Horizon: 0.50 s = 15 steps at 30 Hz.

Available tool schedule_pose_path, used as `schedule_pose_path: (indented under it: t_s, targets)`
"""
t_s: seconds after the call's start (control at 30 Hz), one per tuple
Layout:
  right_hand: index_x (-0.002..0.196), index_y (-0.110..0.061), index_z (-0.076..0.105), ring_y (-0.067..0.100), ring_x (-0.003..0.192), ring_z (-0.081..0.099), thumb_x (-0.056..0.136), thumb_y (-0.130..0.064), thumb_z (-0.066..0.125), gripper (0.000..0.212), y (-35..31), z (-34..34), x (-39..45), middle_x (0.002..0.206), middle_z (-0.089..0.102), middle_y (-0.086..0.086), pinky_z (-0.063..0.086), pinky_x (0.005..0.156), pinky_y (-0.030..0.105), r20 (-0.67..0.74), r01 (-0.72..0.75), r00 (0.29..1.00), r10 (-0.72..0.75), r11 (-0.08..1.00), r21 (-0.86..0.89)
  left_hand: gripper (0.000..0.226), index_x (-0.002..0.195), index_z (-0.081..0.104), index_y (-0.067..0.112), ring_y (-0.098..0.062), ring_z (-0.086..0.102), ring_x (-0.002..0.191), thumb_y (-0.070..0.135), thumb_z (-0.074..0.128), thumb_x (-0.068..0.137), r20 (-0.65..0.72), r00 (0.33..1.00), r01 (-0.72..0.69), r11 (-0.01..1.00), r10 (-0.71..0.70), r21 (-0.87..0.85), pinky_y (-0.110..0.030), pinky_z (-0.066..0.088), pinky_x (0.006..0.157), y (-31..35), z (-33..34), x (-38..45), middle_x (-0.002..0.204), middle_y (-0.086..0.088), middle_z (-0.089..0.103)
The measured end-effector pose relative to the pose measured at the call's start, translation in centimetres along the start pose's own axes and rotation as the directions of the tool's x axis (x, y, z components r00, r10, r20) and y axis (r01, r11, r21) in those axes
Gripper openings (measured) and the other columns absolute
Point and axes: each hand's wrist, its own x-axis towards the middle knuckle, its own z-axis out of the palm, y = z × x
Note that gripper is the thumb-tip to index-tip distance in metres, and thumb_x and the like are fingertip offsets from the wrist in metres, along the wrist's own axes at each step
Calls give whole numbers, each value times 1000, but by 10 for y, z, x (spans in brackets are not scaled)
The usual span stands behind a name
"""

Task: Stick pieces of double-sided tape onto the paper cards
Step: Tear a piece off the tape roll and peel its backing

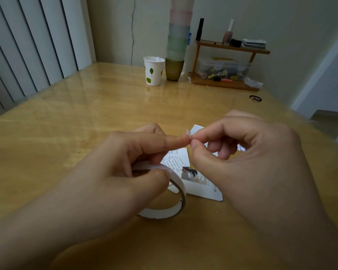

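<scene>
the left hand holds the white ring-shaped roll of double-sided tape above the glossy wooden table. the right hand pinches a small white scrap of tape against the left fingertip, probably to free it for the printed white paper cards lying just below.

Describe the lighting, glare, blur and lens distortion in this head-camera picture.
Head view: dim, soft light with no hard shadows; pale glare streaks on the glossy table near the paper cup. Wide-angle bending curves the table edges and swells the near forearms. The left hand, right hand and tape roll look soft; print on the cards is unreadable.
</scene>
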Motion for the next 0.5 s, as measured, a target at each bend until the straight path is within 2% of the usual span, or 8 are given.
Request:
schedule_pose_path:
  t_s: [0.17, 0.33, 0.5]
  targets:
    - [65, -26, 70, 14, 62, 53, 70, -21, 68, 7, -1, -1, 0, 60, 51, -10, 43, 53, 19, 13, -16, 1000, 16, 1000, 2, 46, 106, 66, 50, -5, 39, 57, 33, 55, 65, 4, 1000, 5, 1000, -5, 13, -13, 31, 51, 0, 0, 0, 69, 7, 40]
    - [65, -25, 69, 13, 62, 52, 71, -22, 68, 7, -1, -1, 0, 60, 49, -11, 43, 53, 18, 8, -6, 1000, 6, 1000, -19, 45, 106, 67, 47, -4, 39, 57, 33, 56, 64, 15, 1000, 15, 1000, -15, -18, -10, 33, 52, 1, -1, 1, 69, 8, 41]
    - [63, -26, 67, 12, 63, 51, 69, -21, 67, 8, -1, -1, 1, 60, 47, -11, 42, 53, 17, 7, -10, 1000, 11, 999, -33, 43, 103, 69, 44, -20, 37, 59, 33, 60, 63, 28, 999, 41, 996, -39, -79, -12, 34, 53, 1, -1, 1, 69, 8, 40]
